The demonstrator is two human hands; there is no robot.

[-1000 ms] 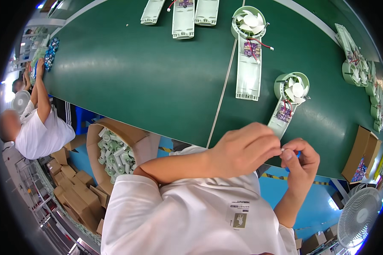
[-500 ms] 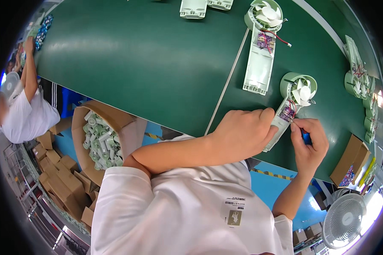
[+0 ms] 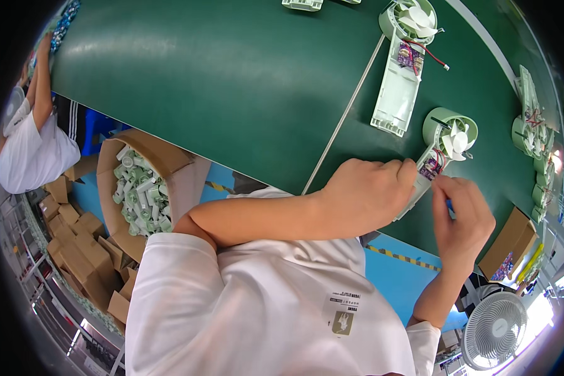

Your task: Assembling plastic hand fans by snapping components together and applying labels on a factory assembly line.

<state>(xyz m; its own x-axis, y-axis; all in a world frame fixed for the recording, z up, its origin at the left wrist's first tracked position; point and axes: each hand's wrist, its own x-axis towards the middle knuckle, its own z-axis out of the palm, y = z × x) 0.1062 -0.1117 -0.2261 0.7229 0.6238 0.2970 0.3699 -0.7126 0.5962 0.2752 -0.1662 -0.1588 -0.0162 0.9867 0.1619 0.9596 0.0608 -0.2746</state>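
A pale green handheld-fan housing (image 3: 422, 188) lies on the green tabletop, its white blades (image 3: 457, 139) at the far end. A purple circuit board (image 3: 431, 167) with red wires sits inside the body. My left hand (image 3: 373, 195), its fingers curled, grips the body's left side and covers part of it. Close to the board's near right edge, my right hand (image 3: 464, 216) is pinched around something slim with a blue part (image 3: 449, 207); its kind is mostly hidden by the fingers.
Another open fan housing (image 3: 397, 88) lies farther off, its lead trailing right. More fan housings (image 3: 532, 135) line the far right edge. A carton (image 3: 507, 243) stands at right. Left of me, a large box (image 3: 113, 188) holds many pale parts. A person (image 3: 37, 150) works at far left.
The view has shifted slightly, so the table and fans sit differently in the picture. My left hand stays on the fan; the right hand's fingers have turned a little beside the board.
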